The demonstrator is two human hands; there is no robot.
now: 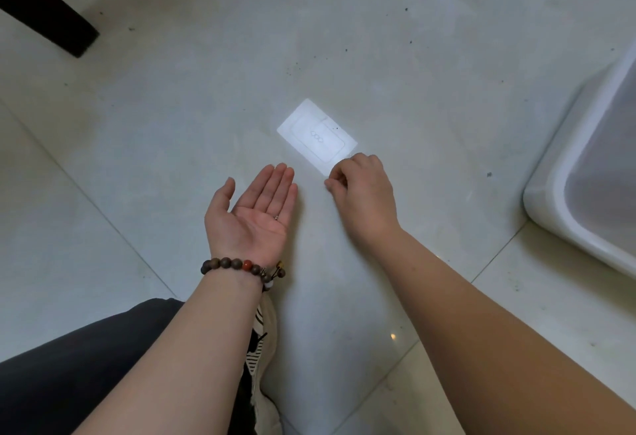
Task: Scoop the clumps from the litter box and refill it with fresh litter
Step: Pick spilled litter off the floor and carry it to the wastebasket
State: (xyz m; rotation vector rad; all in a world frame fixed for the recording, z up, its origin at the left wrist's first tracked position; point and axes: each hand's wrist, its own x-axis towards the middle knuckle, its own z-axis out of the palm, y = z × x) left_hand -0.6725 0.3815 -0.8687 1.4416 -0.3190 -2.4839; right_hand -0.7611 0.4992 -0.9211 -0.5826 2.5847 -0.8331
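The likeliest slip from here, as I judge it, is that whatever the right hand (361, 193) is pinching off the floor gets dropped or missed: its fingers are curled together with the tips touching or nearly touching the tile, and whether they hold a grain is too small to tell. The left hand (253, 209) lies open just beside it, palm up and flat, with nothing visible in it, so it seems to be waiting as a catch; held this flat, small grains could roll off the edge and scatter again. A second risk is simply that the scattered dark specks (406, 9) further out get overlooked, since they are tiny and well apart from both hands. The litter box (550, 193), white with a rounded rim, sits at the right edge of the view, only partly visible; its inside looks pale grey and I cannot tell how much litter is in it, and no scoop or litter bag is in view. The floor (172, 107) is pale glossy tile with thin grout lines, and a bright rectangular reflection (316, 135) lies just beyond the hands. A dark furniture leg (44, 4) stands at upper left. A beaded bracelet (241, 267) circles the left wrist, and a dark trouser leg (86, 366) and a light shoe (266, 348) show below.
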